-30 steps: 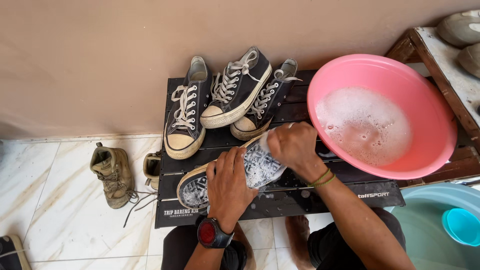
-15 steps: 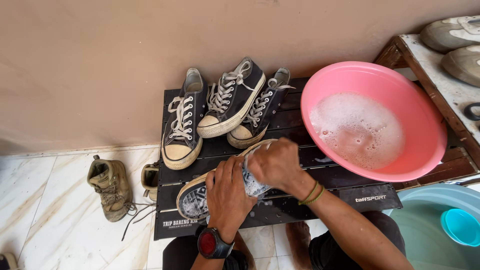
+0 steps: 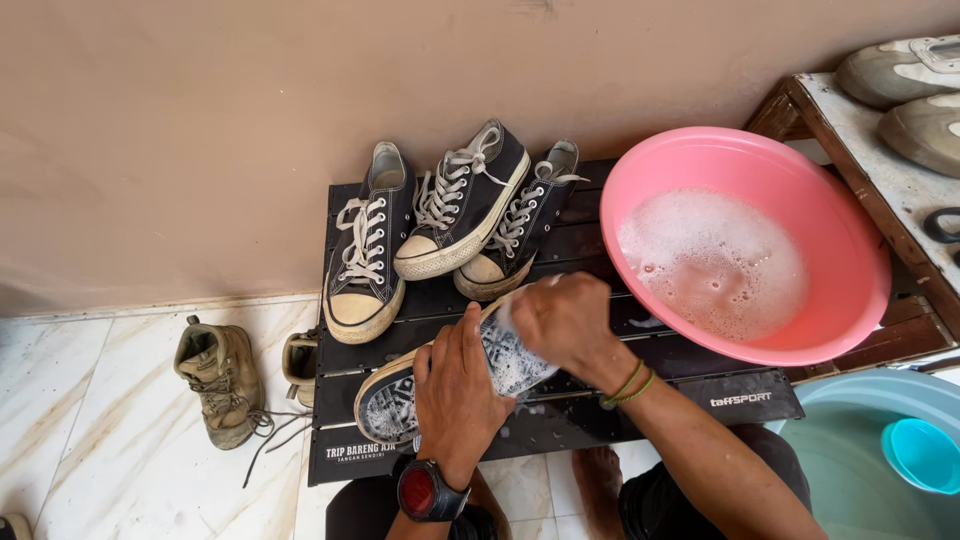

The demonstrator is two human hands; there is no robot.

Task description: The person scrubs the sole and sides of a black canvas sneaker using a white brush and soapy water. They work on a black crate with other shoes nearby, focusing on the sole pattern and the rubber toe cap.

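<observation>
Both hands on one sneaker lying sole-up across the front of the black slatted tabletop. Left hand clamps the sole from above near the toe end, watch on that wrist. Right hand is closed over the heel end, fingers curled down onto the soapy sole; can't tell if it grips a brush or cloth, hidden under the palm. Green bands on the right wrist. Suds cover the sole between the two hands. Behind it, three more dark sneakers with white laces sit upright on the tabletop, toes toward the person, the middle one leaning on the right one. Pink basin of foamy water sits right of the hands, partly on the tabletop, rim just beside the right wrist. Tan boot stands on the tile floor left of the tabletop, a second one half hidden by its edge. Blue tub of water at lower right, teal scoop floating in it. Grey shoes on a wooden rack at upper right.
</observation>
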